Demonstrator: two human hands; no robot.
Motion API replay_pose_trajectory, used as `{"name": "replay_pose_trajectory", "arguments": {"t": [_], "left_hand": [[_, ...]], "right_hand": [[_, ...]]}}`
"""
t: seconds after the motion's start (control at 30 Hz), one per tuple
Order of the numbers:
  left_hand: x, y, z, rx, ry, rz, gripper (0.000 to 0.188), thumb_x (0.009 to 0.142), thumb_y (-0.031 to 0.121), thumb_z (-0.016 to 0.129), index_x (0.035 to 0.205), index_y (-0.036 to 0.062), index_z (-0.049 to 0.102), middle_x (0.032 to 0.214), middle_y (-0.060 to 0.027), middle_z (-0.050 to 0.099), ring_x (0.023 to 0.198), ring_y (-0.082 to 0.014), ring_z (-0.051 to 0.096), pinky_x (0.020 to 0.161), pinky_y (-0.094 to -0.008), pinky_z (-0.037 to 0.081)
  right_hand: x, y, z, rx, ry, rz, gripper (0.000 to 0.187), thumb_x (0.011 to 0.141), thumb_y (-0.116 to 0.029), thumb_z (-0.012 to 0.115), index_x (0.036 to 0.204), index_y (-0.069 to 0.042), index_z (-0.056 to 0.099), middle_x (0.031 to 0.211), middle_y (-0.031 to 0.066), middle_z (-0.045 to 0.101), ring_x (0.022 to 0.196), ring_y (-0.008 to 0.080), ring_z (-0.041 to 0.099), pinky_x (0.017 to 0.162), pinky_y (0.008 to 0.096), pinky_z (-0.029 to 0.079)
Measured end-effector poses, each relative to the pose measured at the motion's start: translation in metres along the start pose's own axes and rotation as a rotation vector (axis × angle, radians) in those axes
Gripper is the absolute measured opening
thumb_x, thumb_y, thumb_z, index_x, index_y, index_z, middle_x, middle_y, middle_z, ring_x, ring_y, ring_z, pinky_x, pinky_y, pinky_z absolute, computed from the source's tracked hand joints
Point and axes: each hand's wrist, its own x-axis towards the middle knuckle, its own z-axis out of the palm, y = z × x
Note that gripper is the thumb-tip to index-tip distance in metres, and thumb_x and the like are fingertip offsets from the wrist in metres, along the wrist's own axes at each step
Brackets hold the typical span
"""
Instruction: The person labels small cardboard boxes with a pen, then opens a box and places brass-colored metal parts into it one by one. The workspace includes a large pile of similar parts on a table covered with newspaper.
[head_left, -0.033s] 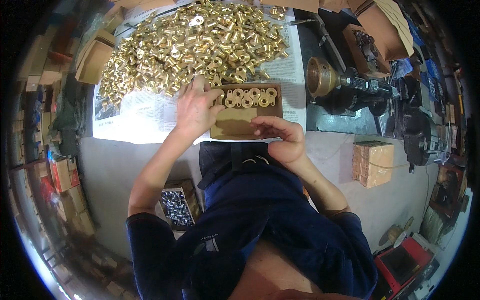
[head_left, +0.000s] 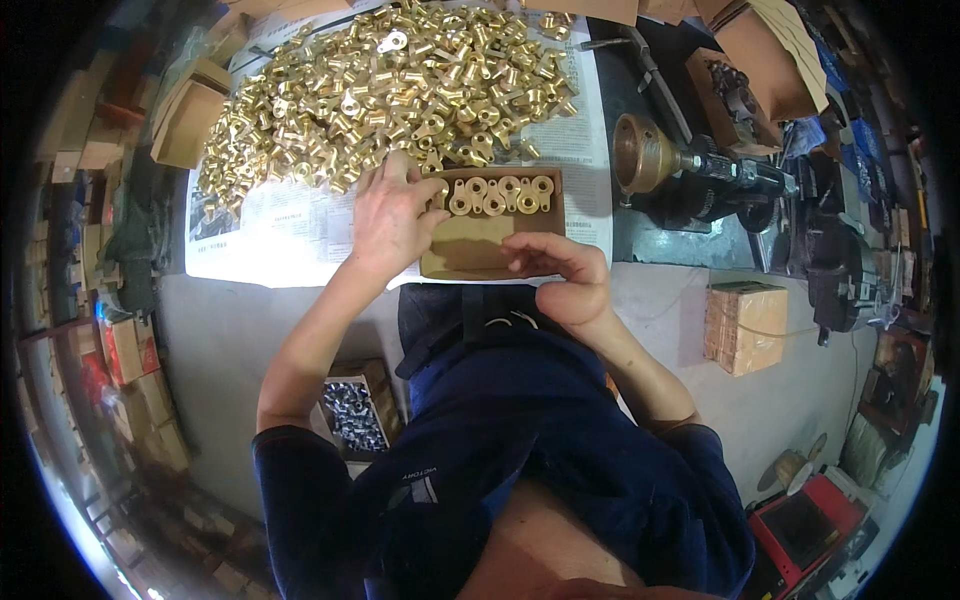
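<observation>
A small open cardboard box lies at the front edge of the paper-covered table. Along its far side sits a row of brass flanged fittings, packed with their round ends alternating. My left hand reaches over the box's left end, its fingers curled and pinching at a brass fitting at the end of the row, mostly hidden by the fingers. My right hand rests by the box's near right corner, fingers loosely bent and apart over the inside, with nothing seen in them. A big heap of loose brass fittings spreads just beyond the box.
Newspaper-like sheets cover the table. To the right stand a dark machine with a brass cup and a cardboard box of metal parts. An empty carton sits at left. On the floor are a box of grey metal pieces and a taped carton.
</observation>
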Motion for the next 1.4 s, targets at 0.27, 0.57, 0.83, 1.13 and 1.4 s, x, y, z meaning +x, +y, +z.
{"name": "replay_pose_trajectory", "arguments": {"t": [0.27, 0.57, 0.83, 1.13, 1.4], "left_hand": [[-0.0015, -0.0031, 0.0050, 0.016, -0.009, -0.015, 0.032, 0.064, 0.022, 0.079, 0.094, 0.0144, 0.072, 0.106, -0.0107, 0.054, 0.096, -0.0275, 0.057, 0.084, -0.0400, 0.042], [0.0005, -0.0044, 0.0078, 0.015, -0.050, -0.041, 0.030, 0.065, 0.023, 0.079, 0.094, 0.0148, 0.072, 0.111, -0.0114, 0.054, 0.095, -0.0294, 0.057, 0.086, -0.0410, 0.043], [0.0010, 0.0026, 0.0022, 0.098, -0.055, -0.013, 0.030, 0.064, 0.018, 0.080, 0.092, 0.0107, 0.071, 0.108, -0.0083, 0.057, 0.089, -0.0281, 0.059, 0.080, -0.0389, 0.047], [-0.0021, -0.0025, 0.0056, 0.039, -0.029, -0.022, 0.030, 0.066, 0.021, 0.079, 0.093, 0.0114, 0.070, 0.104, -0.0058, 0.059, 0.086, -0.0290, 0.061, 0.079, -0.0386, 0.048], [-0.0015, -0.0005, 0.0050, 0.075, -0.116, -0.090, 0.031, 0.069, 0.025, 0.078, 0.096, 0.0114, 0.069, 0.112, -0.0051, 0.059, 0.090, -0.0301, 0.062, 0.080, -0.0399, 0.049]], "right_hand": [[0.0003, 0.0012, -0.0015, 0.042, -0.002, -0.018, 0.057, 0.059, 0.006, 0.047, 0.114, 0.005, 0.061, 0.106, 0.0085, 0.064, 0.093, 0.0154, 0.059, 0.085, 0.0279, 0.047], [0.0012, -0.0010, 0.0004, 0.044, 0.021, -0.002, 0.048, 0.064, 0.009, 0.050, 0.110, 0.003, 0.063, 0.097, 0.0058, 0.062, 0.089, 0.0125, 0.058, 0.080, 0.0250, 0.048], [0.0018, -0.0002, 0.0011, 0.045, 0.015, -0.005, 0.047, 0.065, 0.009, 0.050, 0.109, 0.004, 0.063, 0.097, 0.0059, 0.062, 0.087, 0.0119, 0.058, 0.078, 0.0242, 0.047], [0.0019, -0.0024, 0.0021, 0.052, 0.017, 0.006, 0.046, 0.064, 0.009, 0.049, 0.108, 0.004, 0.064, 0.095, 0.0057, 0.063, 0.085, 0.0119, 0.058, 0.077, 0.0243, 0.048], [0.0015, -0.0028, 0.0006, 0.041, 0.003, -0.015, 0.045, 0.065, 0.007, 0.050, 0.107, 0.004, 0.064, 0.094, 0.0060, 0.063, 0.086, 0.0127, 0.058, 0.077, 0.0253, 0.048]]}}
